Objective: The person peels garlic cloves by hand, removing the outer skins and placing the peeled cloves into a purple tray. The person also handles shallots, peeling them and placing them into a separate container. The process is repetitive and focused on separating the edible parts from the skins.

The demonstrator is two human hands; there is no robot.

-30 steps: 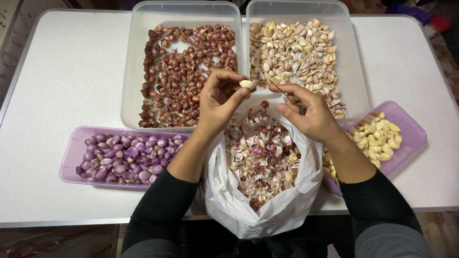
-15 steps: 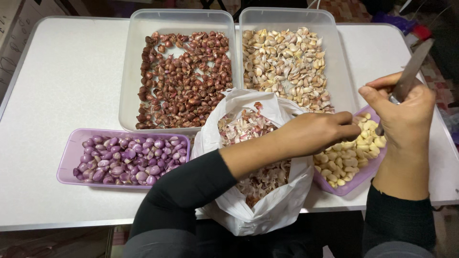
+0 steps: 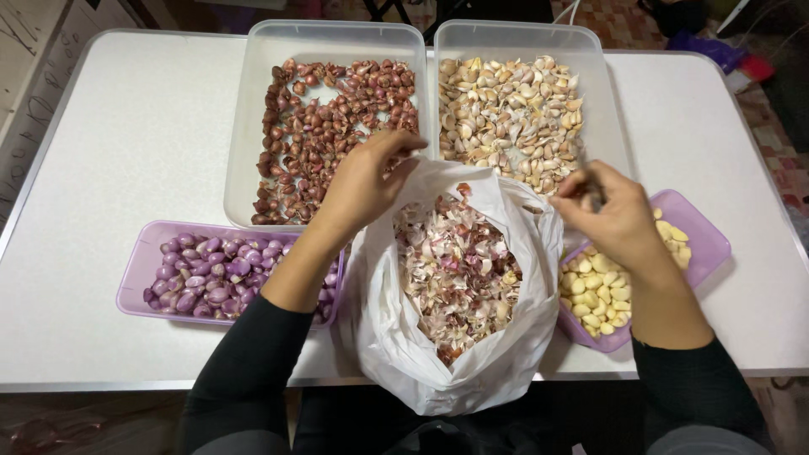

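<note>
- Head view: the left hand [image 3: 364, 181] curls at the far-left rim of the white bag [image 3: 396, 337]; whether it grips anything stays hidden.
- The right hand [image 3: 613, 217] is clenched on a blurred thin tool, above the purple tray of peeled garlic [image 3: 699, 240].
- The person's sleeves are cut off at the near edge.

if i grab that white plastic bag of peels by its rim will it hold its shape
Probably not: the white plastic bag looks thin and crumpled, so it would likely sag. The peels inside look papery, so it seems light and should slide easily.
</note>
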